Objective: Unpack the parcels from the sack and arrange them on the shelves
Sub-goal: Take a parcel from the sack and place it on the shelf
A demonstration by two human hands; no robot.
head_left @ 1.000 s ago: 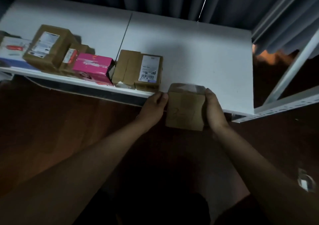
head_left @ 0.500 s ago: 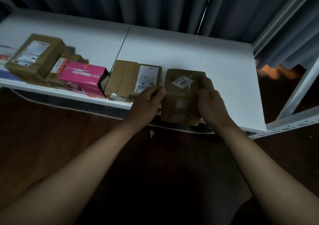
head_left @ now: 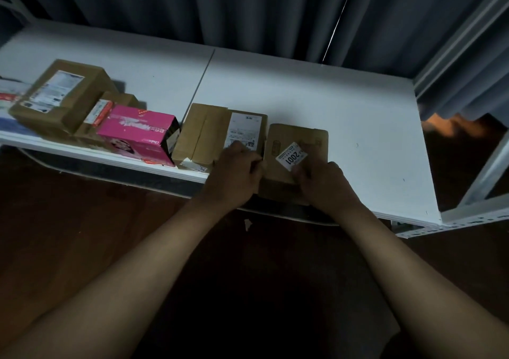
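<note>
Shelf [head_left: 344, 116] row, left of our fingers: pink box [head_left: 137, 134], labelled parcel [head_left: 220, 135]. Left hand [head_left: 234, 178] and right hand [head_left: 326, 186] curl onto the brown parcel [head_left: 298, 149] between them, likely squaring it beside its neighbour at the edge.

left hand [head_left: 234, 174] and right hand [head_left: 325, 185] forward, fingers [head_left: 298, 170] curled (gripping), forearms outstretched

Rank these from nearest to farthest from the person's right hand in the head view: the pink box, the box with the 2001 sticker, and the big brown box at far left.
1. Box with the 2001 sticker, under the right hand.
2. Pink box, leftward on the shelf.
3. Big brown box, far left.
</note>
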